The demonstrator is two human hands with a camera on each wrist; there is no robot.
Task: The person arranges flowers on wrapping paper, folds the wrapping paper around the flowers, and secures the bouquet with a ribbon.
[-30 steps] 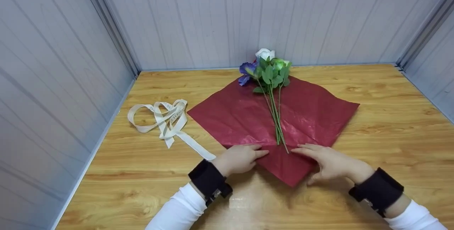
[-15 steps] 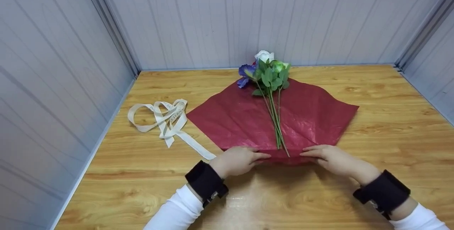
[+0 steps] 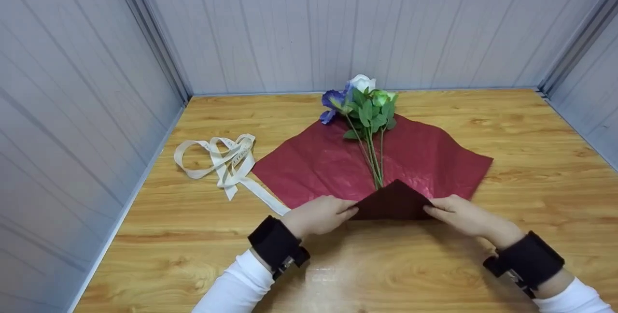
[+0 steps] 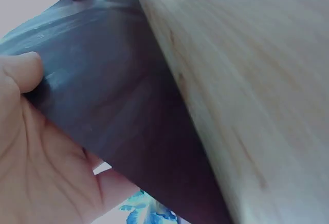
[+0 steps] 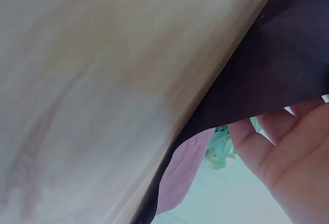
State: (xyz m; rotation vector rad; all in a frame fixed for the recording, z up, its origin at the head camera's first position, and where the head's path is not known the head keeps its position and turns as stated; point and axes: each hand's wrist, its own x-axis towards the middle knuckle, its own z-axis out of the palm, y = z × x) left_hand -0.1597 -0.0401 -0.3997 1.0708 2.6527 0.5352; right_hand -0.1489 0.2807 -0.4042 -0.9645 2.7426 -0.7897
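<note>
A sheet of dark red wrapping paper [image 3: 309, 163] lies on the wooden table with its near corner folded up as a darker flap [image 3: 393, 204]. My left hand [image 3: 321, 214] pinches the fold's left end; in the left wrist view its thumb presses on the paper [image 4: 108, 80] and the fingers go behind. At the right end, my right hand [image 3: 466, 214] pinches the flap between thumb and fingers. Between the hands the flap hides the lower ends of the flower stems [image 3: 372, 158]. A white bloom [image 3: 362, 82], a blue-purple flower [image 3: 333, 100] and a green one [image 3: 381, 97] top the stems.
A loosely looped cream ribbon [image 3: 236, 163] with printed letters lies left of the paper, its tail running under or beside my left hand. Pale panel walls [image 3: 309, 28] close the table [image 3: 531, 182] at the back and sides.
The paper's near corner, pointing toward me earlier, has been folded up over the stem ends. Both hands have shifted slightly outward, and the paper and flowers have slid a little toward me.
</note>
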